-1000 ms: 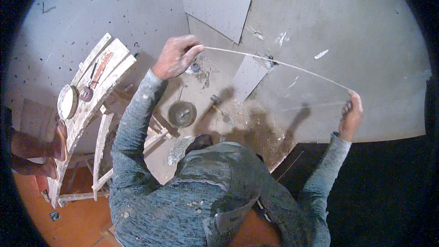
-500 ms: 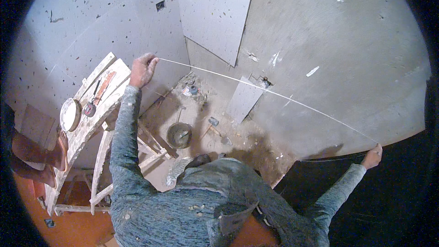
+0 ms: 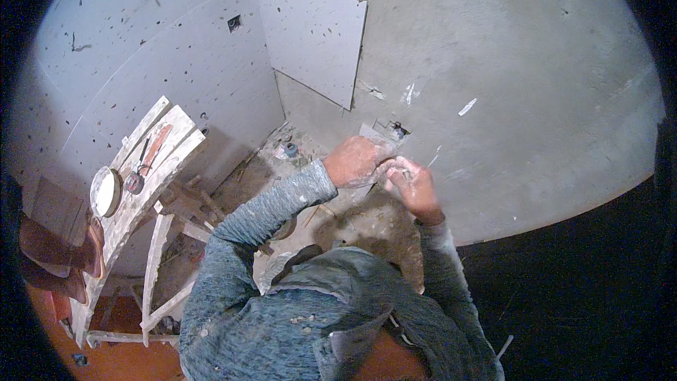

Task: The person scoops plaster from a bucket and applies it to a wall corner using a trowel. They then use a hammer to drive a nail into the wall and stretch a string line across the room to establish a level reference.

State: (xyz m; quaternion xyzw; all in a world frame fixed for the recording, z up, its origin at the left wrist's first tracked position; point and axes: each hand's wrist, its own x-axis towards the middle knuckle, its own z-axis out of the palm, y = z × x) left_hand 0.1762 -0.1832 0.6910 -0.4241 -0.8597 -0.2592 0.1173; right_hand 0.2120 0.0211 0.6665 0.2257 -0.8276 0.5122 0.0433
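My left hand (image 3: 356,162) and my right hand (image 3: 415,187) are close together in front of my chest, fingers curled inward and nearly touching. Both are dusted white. The thin white string held between them half a second ago can barely be made out now; the curled fingers hide most of it. Behind the hands, a pale tile (image 3: 368,130) leans at the foot of the grey wall, largely covered by them. Close to its upper edge, a box with wires (image 3: 400,129) shows in the wall.
A pale speckled tile (image 3: 314,39) is fixed on the grey plastered wall (image 3: 522,99). At left stands a wooden trestle (image 3: 113,257) with a round white container (image 3: 107,192), a red and black tool (image 3: 134,182) and an orange-red tool (image 3: 159,142) on top. Debris litters the floor.
My hands have come together from far apart, the left moving right and the right moving left and up. The string is no longer stretched across the view.
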